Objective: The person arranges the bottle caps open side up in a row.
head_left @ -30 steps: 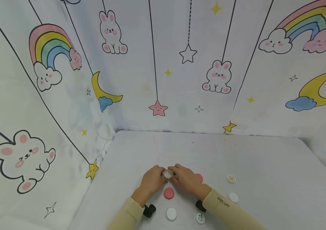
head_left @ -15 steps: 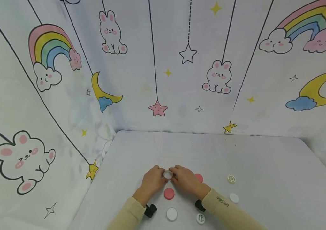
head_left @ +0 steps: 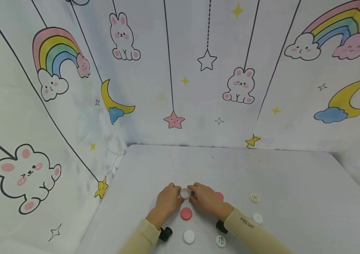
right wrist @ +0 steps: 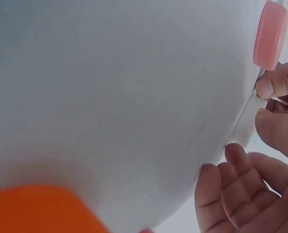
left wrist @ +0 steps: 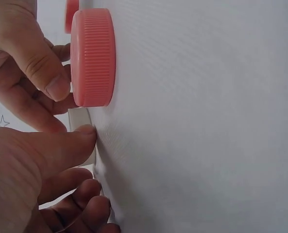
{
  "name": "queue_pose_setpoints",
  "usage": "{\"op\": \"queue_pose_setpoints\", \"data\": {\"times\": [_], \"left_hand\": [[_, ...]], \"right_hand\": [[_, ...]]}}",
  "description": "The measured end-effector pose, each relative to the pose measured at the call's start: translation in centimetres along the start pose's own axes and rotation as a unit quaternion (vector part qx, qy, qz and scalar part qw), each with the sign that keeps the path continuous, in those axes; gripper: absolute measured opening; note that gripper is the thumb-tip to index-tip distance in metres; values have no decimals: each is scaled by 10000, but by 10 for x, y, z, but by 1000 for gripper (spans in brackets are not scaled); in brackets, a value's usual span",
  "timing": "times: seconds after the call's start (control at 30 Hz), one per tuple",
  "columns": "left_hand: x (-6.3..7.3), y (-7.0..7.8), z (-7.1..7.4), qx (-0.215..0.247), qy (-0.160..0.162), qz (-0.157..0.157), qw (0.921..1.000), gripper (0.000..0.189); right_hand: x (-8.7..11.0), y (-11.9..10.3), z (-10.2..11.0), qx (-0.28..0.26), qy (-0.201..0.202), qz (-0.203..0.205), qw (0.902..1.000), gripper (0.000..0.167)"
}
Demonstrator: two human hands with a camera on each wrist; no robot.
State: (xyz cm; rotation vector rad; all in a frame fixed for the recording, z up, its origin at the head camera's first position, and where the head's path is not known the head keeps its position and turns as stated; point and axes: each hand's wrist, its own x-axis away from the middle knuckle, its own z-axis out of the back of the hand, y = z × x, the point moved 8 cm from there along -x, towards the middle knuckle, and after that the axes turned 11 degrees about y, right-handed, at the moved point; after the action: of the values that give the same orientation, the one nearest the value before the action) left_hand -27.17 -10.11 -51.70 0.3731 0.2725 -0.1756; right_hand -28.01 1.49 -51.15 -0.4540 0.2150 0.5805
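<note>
A whitish, ring-like round cap [head_left: 185, 193] lies low over the white table between both hands in the head view. My left hand [head_left: 168, 200] pinches its left side, and the thumb lies along the pale side wall [left wrist: 79, 117] in the left wrist view. On the opposite side, my right hand [head_left: 206, 198] holds it with thumb and fingers curled in. A red bottle cap [head_left: 186, 213] with a ridged side sits just in front of the hands. Another red cap [head_left: 219, 196] is partly hidden behind the right hand.
Nearer the front lie a white cap [head_left: 189, 236] and a white disc with dark markings [head_left: 220, 241]. Right of the arm are a white cap [head_left: 257, 218] and a cream disc with a printed ring [head_left: 255, 198]. A patterned cloth [head_left: 154, 88] hangs behind the table.
The whitish cap has tipped slightly and come a little nearer, so its ring-shaped rim shows more clearly than before. Both hands stay around it, nearly still.
</note>
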Motion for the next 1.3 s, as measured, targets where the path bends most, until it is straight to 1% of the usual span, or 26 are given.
{"op": "queue_pose_setpoints", "data": {"times": [0.2,0.4,0.57,0.77,1.0,1.17,1.3], "left_hand": [[0,4,-1,108,-50,76,9999,44],[-4,14,2,48,131,-74,9999,45],[-9,23,3,-132,200,-174,9996,44],[-13,35,6,-113,191,-259,9994,41],[-16,49,6,-183,168,-411,9988,38],[-17,57,3,-133,94,-470,9988,36],[-17,64,1,-105,136,-538,9984,36]], "right_hand": [[6,9,11,9,-4,-178,9998,40],[10,27,26,-24,99,-644,9979,41],[15,41,38,-53,202,-861,9961,41],[21,51,46,-112,250,-941,9952,41],[30,60,52,-27,337,-902,9953,39],[36,67,54,-65,275,-1038,9942,38],[40,72,55,32,258,-1168,9928,36]]}}
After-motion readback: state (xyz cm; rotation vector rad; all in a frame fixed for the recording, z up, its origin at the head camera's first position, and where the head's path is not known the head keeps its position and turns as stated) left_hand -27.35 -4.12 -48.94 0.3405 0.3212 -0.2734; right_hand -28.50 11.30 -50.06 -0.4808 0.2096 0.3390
